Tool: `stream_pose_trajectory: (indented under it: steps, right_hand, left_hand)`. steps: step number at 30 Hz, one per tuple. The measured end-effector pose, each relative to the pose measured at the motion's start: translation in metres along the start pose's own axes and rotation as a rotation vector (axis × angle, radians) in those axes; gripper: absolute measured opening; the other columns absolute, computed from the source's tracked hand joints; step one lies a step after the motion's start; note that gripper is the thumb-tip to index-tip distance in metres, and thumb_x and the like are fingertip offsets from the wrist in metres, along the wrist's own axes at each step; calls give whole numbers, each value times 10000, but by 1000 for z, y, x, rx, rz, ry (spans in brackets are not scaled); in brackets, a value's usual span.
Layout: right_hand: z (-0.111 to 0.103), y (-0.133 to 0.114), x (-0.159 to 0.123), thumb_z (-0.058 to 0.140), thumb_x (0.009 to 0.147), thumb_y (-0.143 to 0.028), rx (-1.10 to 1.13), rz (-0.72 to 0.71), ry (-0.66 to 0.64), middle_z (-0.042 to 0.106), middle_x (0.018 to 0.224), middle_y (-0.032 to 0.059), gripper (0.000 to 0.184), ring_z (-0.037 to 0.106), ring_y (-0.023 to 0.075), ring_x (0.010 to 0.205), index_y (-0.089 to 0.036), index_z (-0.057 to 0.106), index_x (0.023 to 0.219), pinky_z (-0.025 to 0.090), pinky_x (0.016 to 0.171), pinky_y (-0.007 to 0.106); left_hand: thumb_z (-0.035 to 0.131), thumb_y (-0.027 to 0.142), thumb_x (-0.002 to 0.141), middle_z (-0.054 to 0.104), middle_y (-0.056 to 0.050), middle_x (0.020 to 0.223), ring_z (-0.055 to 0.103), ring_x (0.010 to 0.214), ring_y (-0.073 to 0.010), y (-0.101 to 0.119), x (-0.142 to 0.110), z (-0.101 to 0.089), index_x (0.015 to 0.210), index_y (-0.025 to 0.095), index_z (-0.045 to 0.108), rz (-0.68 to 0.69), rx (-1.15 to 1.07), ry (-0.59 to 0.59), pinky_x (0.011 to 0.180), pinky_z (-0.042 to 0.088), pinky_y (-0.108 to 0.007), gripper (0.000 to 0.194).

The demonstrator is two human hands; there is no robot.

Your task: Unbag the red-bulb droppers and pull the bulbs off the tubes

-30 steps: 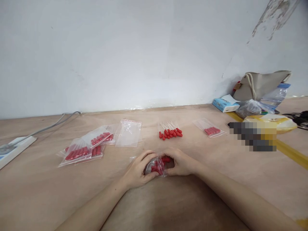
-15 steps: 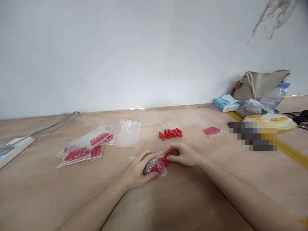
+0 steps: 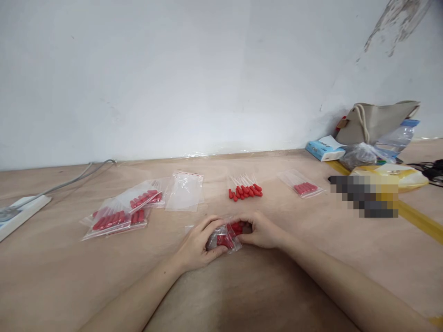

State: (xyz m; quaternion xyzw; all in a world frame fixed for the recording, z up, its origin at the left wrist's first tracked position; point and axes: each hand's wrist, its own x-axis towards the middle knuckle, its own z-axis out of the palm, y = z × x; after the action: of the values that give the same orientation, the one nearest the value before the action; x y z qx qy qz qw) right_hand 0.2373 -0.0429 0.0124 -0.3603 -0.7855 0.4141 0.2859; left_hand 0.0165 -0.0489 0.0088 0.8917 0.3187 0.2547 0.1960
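Low over the table (image 3: 104, 267), a thin clear bag (image 3: 236, 247)

Our left hand (image 3: 202, 246) curls around the bag, gripping its side. Our right hand (image 3: 262, 231) bends at the other end, against the red pieces (image 3: 224, 241); we cannot tell whether its fingertips clasp one. Uneven pushing could crumple or split the film, or let a piece slip out. Straight ahead, the stick pile (image 3: 245, 191) limits our reach, with the wall (image 3: 155, 83) beyond. Room opens rightward, nearer than the filled bag (image 3: 303, 186). We see no near edge.
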Motion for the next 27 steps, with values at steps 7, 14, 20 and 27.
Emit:
stream_pose_trajectory:
  steps: [7,14,20,27]
  right_hand:
    - [-12,2,-2,606,614,-126,-239,-15,44,622,768,-9,346,541,103,643,-173,603,957,420,571,211]
    - [-18,7,-3,632,649,-187,-160,28,-9,598,720,-22,285,532,98,622,-175,569,926,423,552,215]
    - [-31,12,0,665,666,-258,131,38,5,637,817,25,198,595,122,729,-148,616,823,474,632,243]
    - [-93,7,-15,727,614,-302,269,190,259,678,781,36,287,612,131,702,-167,641,852,484,638,257]
  left_hand:
    - [563,355,775,445,-93,1235,475,1100,-204,-4,-3,3,1226,211,404,-25,37,-7,928,416,-333,499]
    - [568,363,770,441,-87,1242,476,1101,-203,-4,-3,2,1225,216,405,-41,46,-22,928,414,-328,505]
    - [562,345,776,459,-88,1220,479,1091,-196,-3,-2,1,1211,204,410,-26,41,-2,923,414,-319,482]
    - [564,348,771,470,-87,1223,484,1096,-200,-3,-2,1,1204,208,424,-41,53,7,931,412,-329,476]
